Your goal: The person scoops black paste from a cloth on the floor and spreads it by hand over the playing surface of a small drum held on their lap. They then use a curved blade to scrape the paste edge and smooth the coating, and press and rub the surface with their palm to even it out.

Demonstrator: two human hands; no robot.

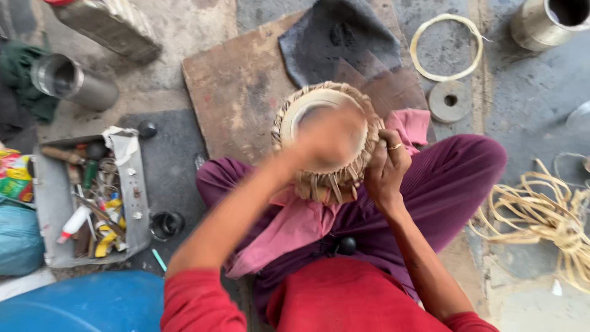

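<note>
A: Packages, labels?
B: One bright printed packet point(13, 175) at 9 o'clock, yellow, green and red, flat against the tray point(46, 203). Below it a teal bag point(18, 237); at 7 o'clock a blue drum point(86, 304). In the tray, a white tube with a red tip point(74, 222) and yellow-banded bits; print too small to tell.

A: Counts?
B: Three metal cylinders: one at 10 o'clock point(74, 81), one at 1 o'clock point(544, 23), one ridged at 11 o'clock point(110, 24). One pale hoop point(447, 47) at 1 o'clock, one metal disc point(450, 101) just below it. One bundle of cane strips point(541, 215) at 3 o'clock. One board point(239, 86), one dark cloth point(338, 43) on it at 12 o'clock. One pink cloth point(295, 227) over the lap.

A: The drum?
B: Small drum point(329, 144), dead centre, resting on the lap above the pink cloth. Round pale head ringed by a braided tan rim; tan straps down the side. Tilted slightly toward the camera.

A: Hands?
B: Right hand point(387, 163) at the drum's 3 o'clock edge, fingers curled tight around rim and straps, ring on one finger. Left hand point(329, 138) over the drumhead, blurred; touching or just above, cannot tell, nor how far the fingers spread or whether anything is held.
</note>
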